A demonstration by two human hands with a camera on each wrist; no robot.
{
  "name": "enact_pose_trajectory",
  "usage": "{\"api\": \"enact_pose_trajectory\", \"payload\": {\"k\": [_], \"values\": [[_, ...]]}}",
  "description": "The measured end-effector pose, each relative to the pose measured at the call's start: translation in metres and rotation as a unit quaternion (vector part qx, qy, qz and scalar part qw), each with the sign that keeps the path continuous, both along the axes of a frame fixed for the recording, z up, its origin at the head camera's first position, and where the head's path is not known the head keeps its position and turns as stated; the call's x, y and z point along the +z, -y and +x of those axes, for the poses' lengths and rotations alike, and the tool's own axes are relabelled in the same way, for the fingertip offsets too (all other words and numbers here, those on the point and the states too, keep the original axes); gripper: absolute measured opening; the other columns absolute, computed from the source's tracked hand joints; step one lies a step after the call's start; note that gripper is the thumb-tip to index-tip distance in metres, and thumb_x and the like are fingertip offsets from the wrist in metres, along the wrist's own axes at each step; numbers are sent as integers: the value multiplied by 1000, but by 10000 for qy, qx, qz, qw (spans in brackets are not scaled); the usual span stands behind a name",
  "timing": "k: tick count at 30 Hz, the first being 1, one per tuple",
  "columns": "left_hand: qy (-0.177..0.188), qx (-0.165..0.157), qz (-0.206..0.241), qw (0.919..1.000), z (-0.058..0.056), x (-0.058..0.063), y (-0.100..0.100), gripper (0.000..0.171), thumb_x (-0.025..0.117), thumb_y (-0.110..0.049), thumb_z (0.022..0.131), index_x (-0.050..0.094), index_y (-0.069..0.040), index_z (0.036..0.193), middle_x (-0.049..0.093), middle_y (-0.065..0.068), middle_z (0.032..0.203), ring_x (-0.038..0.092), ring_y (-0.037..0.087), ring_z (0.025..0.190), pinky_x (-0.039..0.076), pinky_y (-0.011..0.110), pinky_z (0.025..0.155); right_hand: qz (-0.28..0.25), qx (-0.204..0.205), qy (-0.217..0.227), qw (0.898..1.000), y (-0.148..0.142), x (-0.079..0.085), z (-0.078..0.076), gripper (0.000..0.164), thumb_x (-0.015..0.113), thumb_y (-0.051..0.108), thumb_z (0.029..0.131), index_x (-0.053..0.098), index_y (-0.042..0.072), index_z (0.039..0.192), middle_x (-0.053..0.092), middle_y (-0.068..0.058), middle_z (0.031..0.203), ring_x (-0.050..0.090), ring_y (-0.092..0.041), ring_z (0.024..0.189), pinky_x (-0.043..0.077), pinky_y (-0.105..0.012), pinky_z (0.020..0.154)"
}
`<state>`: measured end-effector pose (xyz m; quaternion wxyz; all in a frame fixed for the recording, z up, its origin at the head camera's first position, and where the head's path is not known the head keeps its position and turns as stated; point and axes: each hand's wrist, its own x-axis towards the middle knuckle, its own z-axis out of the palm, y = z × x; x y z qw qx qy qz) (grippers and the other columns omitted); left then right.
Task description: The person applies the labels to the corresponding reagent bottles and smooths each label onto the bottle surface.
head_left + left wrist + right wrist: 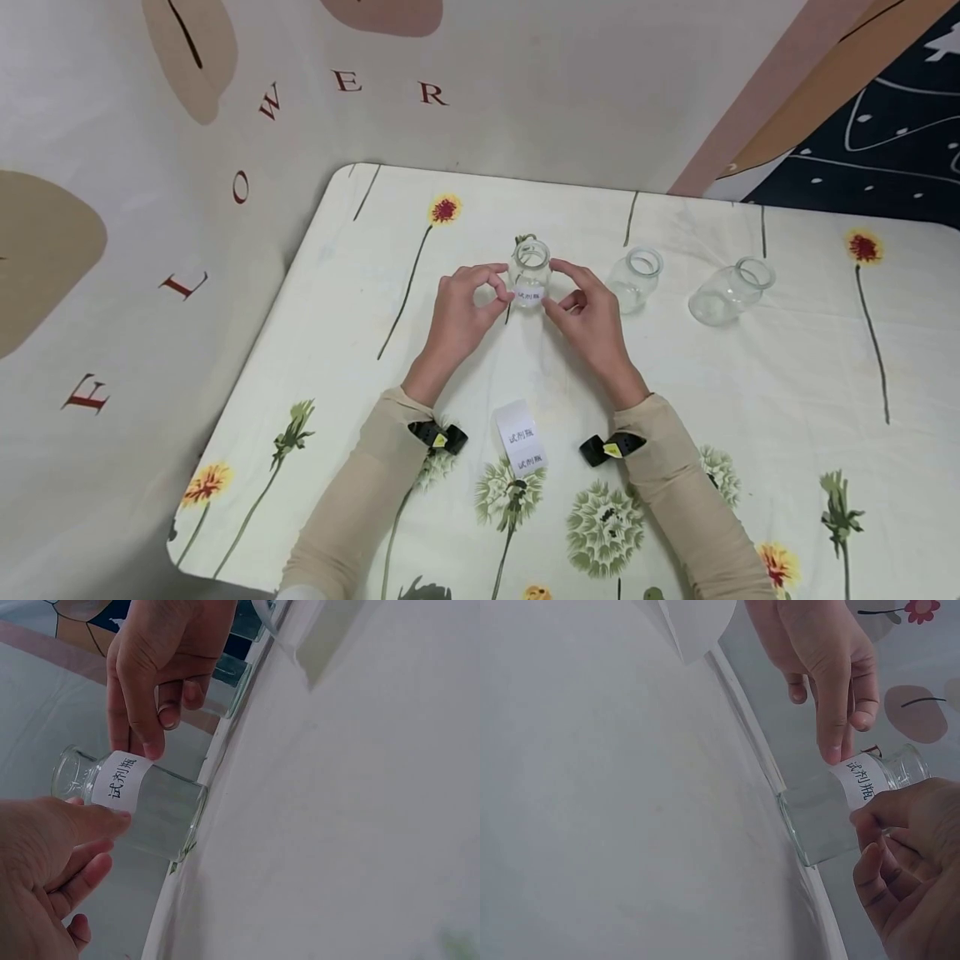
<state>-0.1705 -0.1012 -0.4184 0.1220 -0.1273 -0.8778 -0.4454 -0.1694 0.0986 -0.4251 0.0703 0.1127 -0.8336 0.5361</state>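
Observation:
A small clear glass bottle [530,271] stands upright on the table between the two hands, its wide mouth uncapped. Across its front lies a white label [529,296] printed with Chinese characters. My left hand [462,304] holds the bottle from the left, thumb at that end of the label and index finger farther back on the glass. On the other side my right hand [592,321] grips it the same way, its thumb at the label's right end. Both wrist views show the thumbs pressing the label ends against the bottle [169,806]; the bottle's back is hidden there.
To the right stands a second glass bottle [634,281], with a third one [731,292] beyond it; neither shows a label. A strip of printed labels [519,425] lies between the forearms. The flower-patterned tablecloth [787,375] meets a printed backdrop [562,108] behind.

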Motion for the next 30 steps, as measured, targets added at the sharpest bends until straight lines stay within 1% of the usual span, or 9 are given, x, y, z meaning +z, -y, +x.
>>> {"api": "enact_pose_trajectory", "payload": {"k": [5, 9, 12, 15, 17, 19, 23, 26, 30], "values": [[4, 1, 16, 10000, 1, 1, 1, 22, 79, 4, 86, 64, -10, 79, 75, 8, 120, 67, 31, 108, 39, 51, 92, 14, -38, 73, 10000, 0, 2, 2, 50, 75, -3, 89, 65, 5, 138, 67, -21, 114, 61, -8, 65, 42, -13, 58], [144, 24, -44, 9999, 2, 0, 4, 22, 78, 6, 85, 65, -10, 79, 76, 8, 119, 66, 32, 112, 40, 54, 96, 41, -48, 108, 9999, -1, 2, 4, 51, 75, -4, 88, 64, 4, 138, 67, -21, 117, 59, -4, 64, 42, -13, 57], [546, 198, -185, 9981, 4, 1, 10, 17, 79, 2, 87, 67, -10, 83, 76, 8, 111, 66, 30, 107, 45, 50, 94, 74, -66, 194, 9998, -4, 3, 6, 53, 75, -5, 87, 63, 2, 139, 66, -20, 125, 58, -2, 63, 42, -13, 57], [1155, 423, -404, 9916, 7, 9, 20, 12, 80, -5, 90, 69, -9, 89, 74, 8, 98, 66, 26, 93, 50, 41, 83, 164, -81, 355, 9992, -8, 4, 6, 56, 75, -5, 87, 60, -1, 141, 65, -19, 132, 58, 0, 64, 42, -13, 57], [1588, 495, -718, 9834, 10, 17, 26, 11, 79, -11, 91, 69, -9, 92, 71, 6, 90, 64, 23, 82, 49, 37, 71, 286, -67, 477, 9984, -11, 5, 5, 57, 75, -4, 87, 58, -3, 141, 65, -19, 132, 58, -1, 64, 43, -14, 57], [1926, 441, -1124, 9738, 14, 27, 31, 11, 79, -15, 92, 69, -9, 93, 69, 5, 85, 62, 22, 74, 48, 36, 66, 427, -22, 590, 9973, -14, 7, 4, 56, 75, -3, 88, 57, -4, 141, 67, -20, 128, 58, -5, 65, 43, -15, 57], [2401, 19, -1935, 9513, 20, 45, 35, 12, 78, -18, 92, 70, -11, 89, 65, 3, 79, 57, 21, 69, 45, 35, 64, 682, 257, 820, 9940, -16, 14, 5, 50, 74, -1, 89, 60, -4, 137, 71, -20, 117, 57, -14, 63, 43, -19, 56], [2714, -685, -2362, 9305, 26, 56, 31, 6, 76, -14, 92, 71, -12, 90, 63, 2, 81, 56, 19, 72, 46, 35, 69, 940, 575, 1013, 9887, -14, 20, 8, 42, 73, 2, 91, 64, -3, 131, 73, -17, 110, 58, -18, 63, 43, -23, 56], [3158, -1967, -2633, 8901, 38, 68, 22, 19, 81, -9, 88, 71, -13, 104, 63, 0, 84, 56, 15, 75, 47, 32, 74, 1520, 1212, 1303, 9722, -12, 29, 14, 24, 71, 8, 93, 72, 0, 116, 74, -11, 95, 62, -19, 70, 47, -30, 63]]}}
